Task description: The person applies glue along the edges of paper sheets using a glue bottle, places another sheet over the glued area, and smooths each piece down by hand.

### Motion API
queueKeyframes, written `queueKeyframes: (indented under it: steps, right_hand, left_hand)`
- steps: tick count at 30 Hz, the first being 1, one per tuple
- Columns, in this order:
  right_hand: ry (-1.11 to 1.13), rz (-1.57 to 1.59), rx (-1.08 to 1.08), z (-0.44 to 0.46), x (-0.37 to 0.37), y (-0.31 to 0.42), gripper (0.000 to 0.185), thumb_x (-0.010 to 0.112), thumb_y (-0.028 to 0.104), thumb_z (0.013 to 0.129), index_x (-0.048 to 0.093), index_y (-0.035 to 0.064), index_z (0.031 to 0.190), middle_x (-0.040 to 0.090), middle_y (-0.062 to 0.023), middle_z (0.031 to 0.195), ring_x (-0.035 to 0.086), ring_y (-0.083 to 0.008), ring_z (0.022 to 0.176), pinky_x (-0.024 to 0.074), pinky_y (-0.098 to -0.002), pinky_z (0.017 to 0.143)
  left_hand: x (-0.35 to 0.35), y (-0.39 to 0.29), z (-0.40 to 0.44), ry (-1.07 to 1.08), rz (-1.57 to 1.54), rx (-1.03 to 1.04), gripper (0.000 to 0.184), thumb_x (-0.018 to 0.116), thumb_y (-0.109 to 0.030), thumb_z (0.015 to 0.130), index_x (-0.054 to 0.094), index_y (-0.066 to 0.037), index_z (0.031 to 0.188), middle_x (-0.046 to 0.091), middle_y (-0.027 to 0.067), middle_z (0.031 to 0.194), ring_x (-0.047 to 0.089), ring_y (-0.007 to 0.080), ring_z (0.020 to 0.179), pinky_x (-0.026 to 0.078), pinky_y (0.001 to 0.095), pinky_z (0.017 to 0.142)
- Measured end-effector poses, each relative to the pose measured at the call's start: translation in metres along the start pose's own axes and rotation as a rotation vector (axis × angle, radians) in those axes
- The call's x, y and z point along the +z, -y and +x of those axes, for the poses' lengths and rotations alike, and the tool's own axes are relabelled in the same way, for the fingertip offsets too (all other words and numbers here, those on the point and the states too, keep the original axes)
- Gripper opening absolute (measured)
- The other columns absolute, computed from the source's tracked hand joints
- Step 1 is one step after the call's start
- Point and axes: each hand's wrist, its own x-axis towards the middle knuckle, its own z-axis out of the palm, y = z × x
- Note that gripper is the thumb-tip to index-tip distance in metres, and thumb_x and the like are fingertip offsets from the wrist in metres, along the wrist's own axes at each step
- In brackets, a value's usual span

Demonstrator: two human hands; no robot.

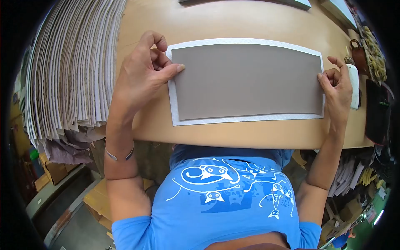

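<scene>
A smooth grey rectangular board [248,81] lies over a slightly larger white textured sheet [175,109], whose border shows around it. At the board's left edge is my left hand [143,71], its thumb on the grey face near the upper left corner and its other fingers curled. My right hand [336,85] pinches the right edge between thumb and fingers, with the index finger raised. Both hands are closed on the edges. Whether the fingers also grip the white sheet underneath cannot be made out.
A tall pile of layered sheets [75,62] stands on the left of the wooden table [250,135]. To the right are a white rounded object [353,85] and a brown mug [359,56]. A flat, dark-edged slab [250,2] lies along the far side.
</scene>
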Motion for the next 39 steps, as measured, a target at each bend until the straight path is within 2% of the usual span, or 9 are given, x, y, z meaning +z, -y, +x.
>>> queueKeyframes:
  steps: [4,13,16,19,22,23,26,27,39]
  right_hand:
    - [0.006,-0.017,0.000,0.000,-0.001,0.000,0.036,0.057,-0.003,0.076,0.050,0.0008,0.112,0.051,0.0008,0.066,0.045,-0.0051,0.062,0.0351,-0.0184,0.057]
    - [-0.001,-0.030,-0.008,0.001,0.000,-0.002,0.037,0.057,-0.002,0.077,0.050,0.0007,0.112,0.051,0.0004,0.066,0.046,-0.0055,0.063,0.0358,-0.0189,0.059]
    - [0.008,0.005,-0.004,0.001,0.000,-0.004,0.037,0.058,-0.001,0.076,0.050,0.0003,0.112,0.051,0.0005,0.067,0.045,-0.0057,0.063,0.0360,-0.0190,0.059]
    - [0.006,0.033,-0.019,0.001,0.000,-0.006,0.037,0.058,-0.001,0.075,0.050,-0.0001,0.112,0.050,0.0005,0.068,0.045,-0.0056,0.063,0.0358,-0.0189,0.059]
    - [-0.032,-0.012,-0.033,-0.001,0.000,-0.002,0.037,0.060,-0.001,0.074,0.052,0.0019,0.110,0.051,0.0006,0.066,0.045,-0.0056,0.061,0.0372,-0.0193,0.057]
    - [-0.035,-0.039,-0.045,-0.001,0.001,-0.002,0.037,0.060,-0.001,0.073,0.052,0.0025,0.109,0.052,0.0006,0.066,0.046,-0.0058,0.060,0.0378,-0.0195,0.056]
    - [-0.058,-0.062,-0.074,-0.001,0.002,-0.005,0.037,0.062,0.000,0.072,0.053,0.0041,0.108,0.054,-0.0007,0.064,0.047,-0.0072,0.057,0.0405,-0.0211,0.054]
    - [-0.060,-0.065,-0.079,-0.002,0.002,-0.005,0.037,0.062,0.000,0.072,0.053,0.0040,0.108,0.054,-0.0011,0.064,0.048,-0.0075,0.057,0.0407,-0.0214,0.054]
    - [-0.046,-0.128,-0.075,-0.003,0.001,0.001,0.037,0.062,0.002,0.071,0.051,0.0024,0.106,0.055,-0.0066,0.065,0.054,-0.0173,0.057,0.0439,-0.0291,0.056]
  left_hand:
    - [0.000,-0.002,0.000,-0.005,0.070,0.005,0.031,0.071,-0.007,0.071,0.045,-0.005,0.088,0.053,0.0036,0.058,0.052,0.0090,0.054,0.042,0.0223,0.051]
    - [-0.002,0.005,0.001,-0.009,0.127,0.063,0.029,0.071,-0.003,0.073,0.045,-0.004,0.088,0.046,-0.0020,0.059,0.043,0.0022,0.053,0.036,0.0152,0.046]
    - [-0.003,0.003,0.001,0.009,0.132,0.066,0.029,0.071,-0.004,0.072,0.048,-0.003,0.090,0.047,-0.0005,0.063,0.044,0.0042,0.059,0.039,0.0168,0.051]
    - [-0.002,-0.005,-0.006,-0.077,0.437,0.173,0.030,0.071,-0.006,0.071,0.052,-0.003,0.095,0.054,0.0047,0.077,0.053,0.0125,0.072,0.045,0.0238,0.065]
    - [0.017,-0.011,-0.009,-0.146,0.397,0.489,0.034,0.072,-0.013,0.067,0.054,-0.006,0.094,0.057,0.0066,0.097,0.056,0.0251,0.085,0.046,0.0370,0.073]
    - [0.021,-0.012,-0.009,-0.043,0.545,0.588,0.047,0.069,-0.028,0.072,0.053,-0.008,0.111,0.049,0.0099,0.122,0.049,0.0296,0.110,0.041,0.0395,0.091]
    - [0.042,-0.013,-0.015,0.122,0.689,0.633,0.067,0.060,-0.045,0.074,0.043,-0.010,0.128,0.035,0.0104,0.138,0.030,0.0320,0.128,0.025,0.0434,0.106]
    - [0.044,-0.010,-0.017,0.198,0.786,0.571,0.078,0.052,-0.056,0.075,0.032,-0.013,0.137,0.023,0.0087,0.145,0.020,0.0306,0.134,0.014,0.0457,0.109]
    - [0.044,-0.013,-0.018,0.217,0.797,0.565,0.082,0.053,-0.058,0.071,0.033,-0.014,0.137,0.023,0.0079,0.146,0.018,0.0282,0.135,0.011,0.0438,0.110]
